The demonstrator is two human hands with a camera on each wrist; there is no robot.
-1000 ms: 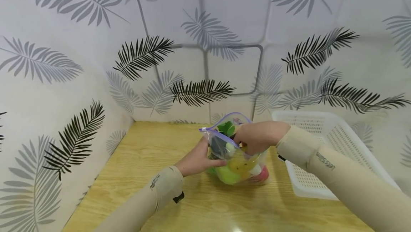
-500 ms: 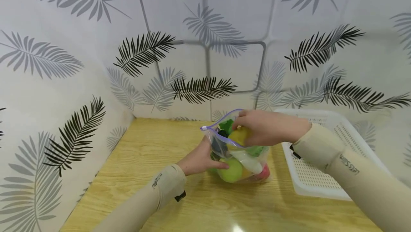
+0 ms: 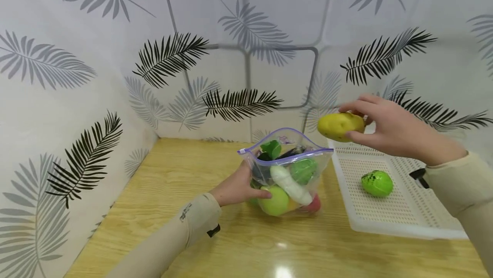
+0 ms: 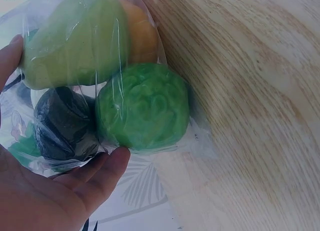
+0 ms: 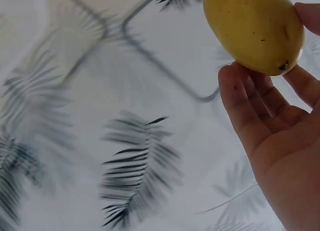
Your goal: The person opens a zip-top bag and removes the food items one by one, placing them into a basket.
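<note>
My right hand (image 3: 396, 130) holds a yellow toy potato (image 3: 337, 126) up in the air, over the near-left side of the basket; its dark specks show in the right wrist view. A clear zip bag (image 3: 323, 162) with a purple seal stands on the table, its mouth spread apart. Against its left side my left hand (image 3: 239, 188) grips the bag, thumb in front and fingers behind. Through the plastic show a light green pear-like fruit (image 4: 75, 41), a knobbly green piece (image 4: 145, 106), a dark piece (image 4: 67, 123) and a long white one (image 3: 290, 186).
Right of the bag stands a white perforated basket (image 3: 408, 232), with a bright green round piece (image 3: 377, 184) with dark marks lying inside. A leaf-patterned cloth (image 3: 215, 21) rises behind the wooden table (image 3: 185, 167).
My right hand has come out of the bag with the yellow potato and moved right and up. The bag mouth has spread wider. My left hand keeps its place on the bag.
</note>
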